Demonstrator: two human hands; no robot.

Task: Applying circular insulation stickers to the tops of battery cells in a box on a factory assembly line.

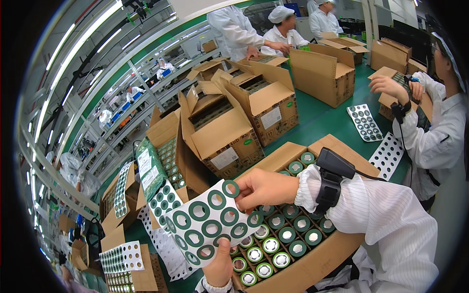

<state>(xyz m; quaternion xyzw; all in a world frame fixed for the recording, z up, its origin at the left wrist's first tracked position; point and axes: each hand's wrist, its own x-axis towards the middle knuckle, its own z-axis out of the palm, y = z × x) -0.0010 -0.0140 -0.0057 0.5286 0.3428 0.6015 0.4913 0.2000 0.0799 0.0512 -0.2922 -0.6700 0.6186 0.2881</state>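
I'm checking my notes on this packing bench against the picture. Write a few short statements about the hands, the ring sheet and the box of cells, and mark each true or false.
1. The left hand holds the white sheet of green rings by its lower edge. True.
2. The right hand pinches a single green ring. True.
3. The right wrist is bare. False: it wears a black wrist strap.
4. The cardboard box under the hands holds bottles. False: it holds upright cylindrical cells.
5. Every cell top carries a green ring. False: the cells nearest the left hand show bare metal tops.
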